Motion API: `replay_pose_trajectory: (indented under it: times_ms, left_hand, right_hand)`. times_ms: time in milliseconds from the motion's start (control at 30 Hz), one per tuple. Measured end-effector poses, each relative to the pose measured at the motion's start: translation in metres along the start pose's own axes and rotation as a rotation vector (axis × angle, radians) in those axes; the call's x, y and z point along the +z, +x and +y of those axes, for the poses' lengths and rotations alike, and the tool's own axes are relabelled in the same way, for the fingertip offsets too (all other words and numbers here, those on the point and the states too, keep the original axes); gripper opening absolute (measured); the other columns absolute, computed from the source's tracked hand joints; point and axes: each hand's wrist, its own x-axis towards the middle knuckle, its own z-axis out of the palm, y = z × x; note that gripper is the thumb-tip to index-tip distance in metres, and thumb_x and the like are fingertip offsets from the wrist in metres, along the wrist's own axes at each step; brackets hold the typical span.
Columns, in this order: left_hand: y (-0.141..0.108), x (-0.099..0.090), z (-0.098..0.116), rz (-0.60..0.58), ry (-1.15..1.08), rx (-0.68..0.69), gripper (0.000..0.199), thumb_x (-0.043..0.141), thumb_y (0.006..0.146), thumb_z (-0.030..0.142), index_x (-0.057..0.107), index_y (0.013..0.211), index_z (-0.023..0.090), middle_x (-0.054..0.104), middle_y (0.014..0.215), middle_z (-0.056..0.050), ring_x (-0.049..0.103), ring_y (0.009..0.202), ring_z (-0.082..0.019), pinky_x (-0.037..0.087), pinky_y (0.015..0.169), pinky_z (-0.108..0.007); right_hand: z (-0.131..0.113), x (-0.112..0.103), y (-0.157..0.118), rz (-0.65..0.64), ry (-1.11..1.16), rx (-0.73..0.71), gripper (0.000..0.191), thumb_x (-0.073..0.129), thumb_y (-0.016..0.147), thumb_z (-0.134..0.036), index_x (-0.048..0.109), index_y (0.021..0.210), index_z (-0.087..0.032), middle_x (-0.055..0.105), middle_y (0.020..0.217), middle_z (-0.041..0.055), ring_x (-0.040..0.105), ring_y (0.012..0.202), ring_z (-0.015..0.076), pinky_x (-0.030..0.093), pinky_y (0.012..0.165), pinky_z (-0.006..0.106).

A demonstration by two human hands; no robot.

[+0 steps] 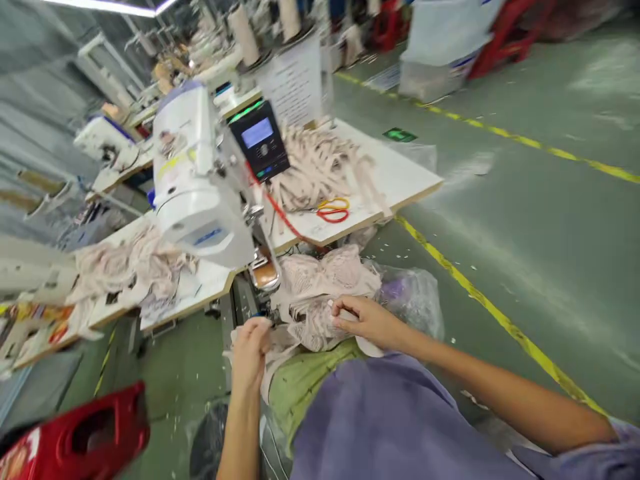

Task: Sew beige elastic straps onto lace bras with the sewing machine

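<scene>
A beige lace bra (317, 323) lies over my lap, below the head of a white sewing machine (200, 193). My right hand (367, 321) is at its right side, thumb and forefinger closed in a pinch on the lace edge. My left hand (253, 343) is closed at the left, beside the machine's lower arm, with beige fabric around it. What its fingers hold is hidden. Another moulded lace piece (330, 272) lies just beyond, against the table edge. Green cloth (305, 383) covers my lap under the bra.
On the white table (410, 177) lie a heap of beige straps (315, 167) and red-and-yellow scissors (333, 210). A control panel (259, 139) stands beside the machine. More beige bras (140, 263) lie left. A red stool (80, 433) stands lower left, and a plastic bag (417, 300) hangs right.
</scene>
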Motion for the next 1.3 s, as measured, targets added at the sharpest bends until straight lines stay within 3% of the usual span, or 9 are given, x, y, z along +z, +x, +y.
replay_pose_trajectory:
  times_ms: [100,267,600,733,833,900,1000,1133,1300]
  left_hand:
    - [-0.004,0.001,-0.013,-0.12,0.021,-0.052,0.033,0.07,0.081,0.046,0.067,0.077,0.014,0.048,0.054,0.007,0.039,0.048,-0.007,0.033,0.049,-0.02]
    - [0.0,0.029,0.001,-0.266,0.215,0.016,0.024,0.066,0.083,0.038,0.071,0.078,0.015,0.052,0.059,0.004,0.039,0.056,-0.009,0.028,0.054,-0.022]
    - [0.027,0.021,-0.01,-0.383,0.784,0.332,0.014,0.057,0.085,0.031,0.064,0.076,0.022,0.057,0.066,-0.001,0.053,0.064,-0.018,0.04,0.065,-0.028]
    - [0.016,0.024,-0.041,0.018,0.399,0.239,0.022,0.064,0.084,0.042,0.069,0.089,0.021,0.067,0.095,-0.012,0.061,0.097,-0.027,0.047,0.09,-0.043]
    - [0.001,0.041,-0.068,-0.44,-0.067,-0.08,0.044,0.061,0.082,0.063,0.074,0.088,0.021,0.07,0.087,-0.013,0.068,0.089,-0.029,0.054,0.084,-0.048]
    - [-0.001,0.054,-0.079,-0.546,-0.247,-0.164,0.065,0.051,0.078,0.08,0.075,0.089,0.021,0.07,0.083,-0.015,0.07,0.09,-0.031,0.056,0.08,-0.049]
    - [0.004,0.068,-0.08,-0.353,-0.437,-0.182,0.08,0.042,0.075,0.088,0.074,0.096,0.018,0.072,0.089,-0.015,0.07,0.102,-0.031,0.055,0.091,-0.049]
    - [0.004,0.073,-0.066,-0.03,-0.543,-0.185,0.058,0.054,0.085,0.068,0.069,0.111,0.018,0.072,0.11,-0.012,0.063,0.119,-0.025,0.044,0.11,-0.04]
    - [-0.005,0.054,-0.053,0.186,-0.395,-0.147,0.035,0.062,0.089,0.05,0.068,0.104,0.018,0.073,0.107,-0.008,0.067,0.106,-0.02,0.05,0.098,-0.033]
  right_hand:
    - [-0.027,0.016,0.014,-0.173,0.053,-0.06,0.02,0.055,0.091,-0.035,0.067,0.092,-0.019,0.068,0.085,0.0012,0.057,0.075,0.0156,0.041,0.069,0.027]
    - [-0.047,0.013,0.038,-0.211,0.072,-0.097,0.03,0.058,0.091,-0.046,0.07,0.097,-0.019,0.066,0.081,0.0,0.054,0.07,0.0131,0.037,0.063,0.024]
    - [-0.015,0.006,0.069,-0.455,-0.099,-0.07,0.008,0.061,0.082,-0.023,0.068,0.08,-0.02,0.063,0.068,-0.0029,0.053,0.064,0.0125,0.036,0.06,0.023]
    - [-0.002,0.023,0.072,-0.106,0.208,0.15,0.013,0.057,0.086,-0.033,0.057,0.081,-0.02,0.055,0.07,-0.0032,0.049,0.064,0.0124,0.039,0.06,0.023]
    - [-0.005,0.045,0.069,0.111,0.452,0.225,0.018,0.052,0.091,-0.04,0.048,0.088,-0.023,0.046,0.071,-0.0051,0.043,0.06,0.0114,0.038,0.055,0.023]
    - [-0.011,0.061,0.064,0.129,0.461,0.183,0.018,0.05,0.094,-0.041,0.046,0.091,-0.024,0.044,0.07,-0.0055,0.042,0.058,0.0115,0.038,0.054,0.024]
    - [-0.016,0.081,0.054,0.136,0.304,0.032,0.016,0.049,0.096,-0.04,0.047,0.093,-0.024,0.051,0.074,-0.0027,0.052,0.066,0.0143,0.045,0.064,0.029]
    - [-0.01,0.1,0.046,0.149,0.161,-0.103,0.013,0.046,0.097,-0.036,0.048,0.096,-0.024,0.062,0.091,0.0047,0.063,0.088,0.0204,0.051,0.079,0.036]
    - [-0.008,0.087,0.045,0.072,0.009,-0.255,0.009,0.049,0.098,-0.028,0.057,0.096,-0.024,0.067,0.089,0.0039,0.064,0.081,0.0176,0.051,0.074,0.032]
